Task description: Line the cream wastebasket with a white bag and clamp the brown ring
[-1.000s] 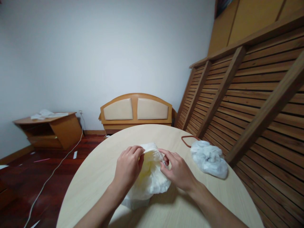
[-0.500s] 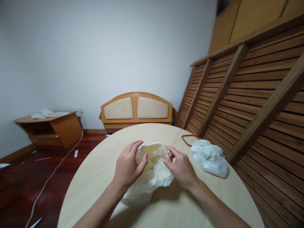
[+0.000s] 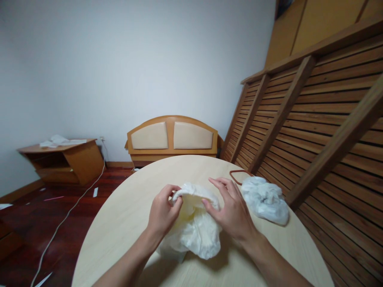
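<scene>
A crumpled white plastic bag [image 3: 203, 235] stands on the round table in front of me, its mouth gaping and its inside yellowish. At the left of the mouth, my left hand [image 3: 165, 209] pinches the rolled rim between thumb and fingers. My right hand [image 3: 231, 207] is at the right side of the mouth with fingers spread. Its thumb tip reaches to the rim, while the other fingers are stretched out behind it and apart from the bag. What lies deep in the bag cannot be made out.
On the pale round table [image 3: 119, 227], a second bundled white plastic bag [image 3: 265, 201] lies near the right edge beside a brown loop [image 3: 237, 171]. Wooden slatted panels [image 3: 299, 131] lean close on the right. Beyond are a headboard [image 3: 172, 135], a low cabinet [image 3: 83, 159] and a floor cable [image 3: 70, 211].
My right fingers have let go of the rim and spread apart. My left hand has closed from a loose hold to a pinch on the rim, and the bag's front sags lower.
</scene>
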The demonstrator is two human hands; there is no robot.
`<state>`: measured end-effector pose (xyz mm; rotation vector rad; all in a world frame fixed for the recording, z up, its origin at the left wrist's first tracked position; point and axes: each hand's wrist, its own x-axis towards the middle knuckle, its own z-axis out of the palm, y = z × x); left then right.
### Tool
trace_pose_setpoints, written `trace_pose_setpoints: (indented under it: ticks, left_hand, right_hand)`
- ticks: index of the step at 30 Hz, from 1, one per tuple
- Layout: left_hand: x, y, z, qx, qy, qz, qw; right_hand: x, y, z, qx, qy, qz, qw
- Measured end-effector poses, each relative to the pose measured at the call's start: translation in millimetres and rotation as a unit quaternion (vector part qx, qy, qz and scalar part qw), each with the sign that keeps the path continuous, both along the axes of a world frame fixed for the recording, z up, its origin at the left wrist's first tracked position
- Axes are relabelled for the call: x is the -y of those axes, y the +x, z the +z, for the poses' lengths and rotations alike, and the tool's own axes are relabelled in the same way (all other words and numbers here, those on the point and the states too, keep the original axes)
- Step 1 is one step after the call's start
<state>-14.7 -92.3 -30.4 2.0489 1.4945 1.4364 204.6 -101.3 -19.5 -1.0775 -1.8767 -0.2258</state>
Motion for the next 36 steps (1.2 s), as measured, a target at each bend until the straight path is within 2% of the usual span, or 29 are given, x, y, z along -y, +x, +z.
trace_pose_setpoints:
  ticks: [4,8,11,15,20,26,32,36]
  left_hand:
    - [9,6,0.0,-0.032,0.033,-0.025,0.999]
    - [17,9,-1.1,-0.064,0.056,-0.049,0.995]
    - [19,8,-2.0,-0.104,0.067,-0.053,0.991]
    - [18,4,-1.3,-0.141,0.051,-0.019,0.989]
    - [17,4,-1.8,-0.152,0.048,0.004,0.987]
    - [20,7,-2.2,-0.163,0.053,-0.007,0.985]
    - [18,6,-0.1,-0.164,0.043,0.008,0.985]
    - [16,6,-1.0,-0.155,0.043,0.007,0.987]
  right_hand:
    - [11,-10,1.8,0.035,0.038,0.052,0.997]
    - [13,-16,-0.7,0.024,0.040,0.064,0.997]
    - [9,-13,-1.5,0.024,0.034,0.057,0.998]
    - [5,-7,-0.1,0.027,0.016,0.035,0.999]
    - [6,-8,1.4,0.030,0.019,0.005,0.999]
    - [7,-6,1.2,0.056,0.051,0.031,0.997]
    - [0,5,3.8,0.068,0.041,-0.001,0.997]
    - [1,2,2.8,0.080,0.051,-0.004,0.996]
